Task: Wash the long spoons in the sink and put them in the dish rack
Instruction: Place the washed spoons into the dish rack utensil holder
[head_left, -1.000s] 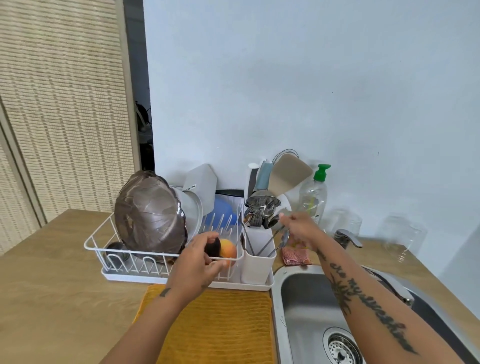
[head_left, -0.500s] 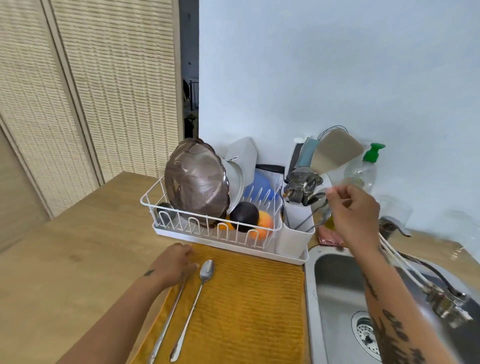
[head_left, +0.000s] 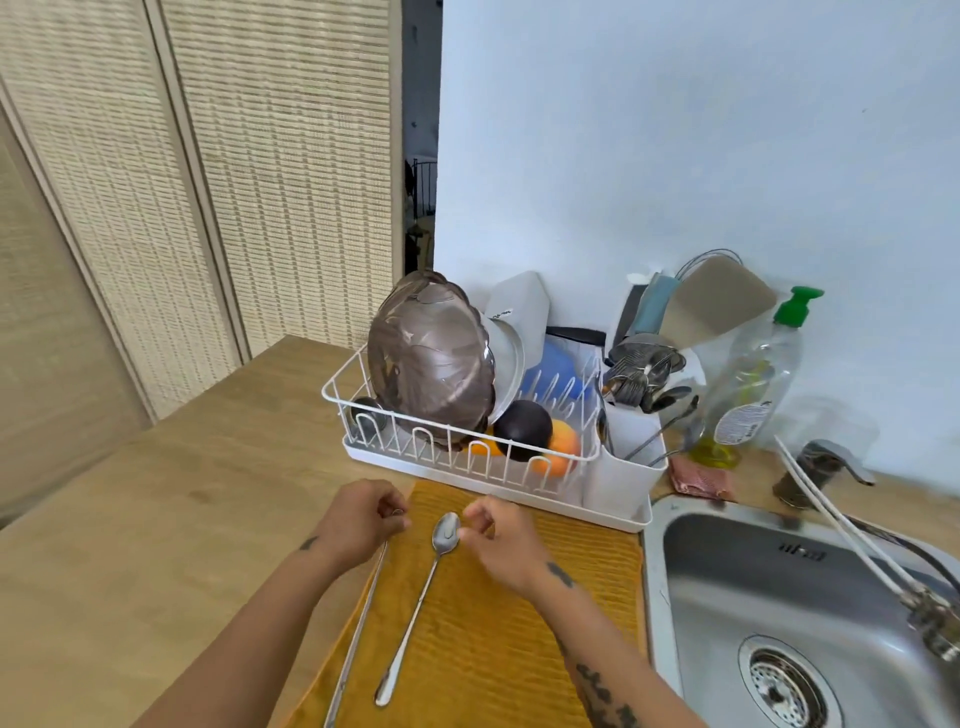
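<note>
Two long metal spoons lie side by side on a yellow towel (head_left: 498, 654) in front of the white dish rack (head_left: 358, 451). My left hand (head_left: 358, 522) curls over the bowl end of the left long spoon (head_left: 363, 618) and pinches it; its handle runs toward me. The right long spoon (head_left: 423, 592) lies flat with its bowl facing up. My right hand (head_left: 501, 543) hovers just right of that bowl, fingers loosely curled, holding nothing. The steel sink (head_left: 727, 587) is at the right, dry-looking and without dishes.
The rack holds a brown glass bowl (head_left: 428, 364), white and blue pieces and round fruit. A white cutlery holder (head_left: 631, 470) full of utensils hangs on its right end. A green-capped soap bottle (head_left: 753, 384), a pink cloth (head_left: 698, 480) and the faucet (head_left: 821, 467) stand behind the sink.
My right hand came down from the cutlery holder to the right spoon's bowl. My left hand curled round the left spoon's head. The view swung further left and down.
</note>
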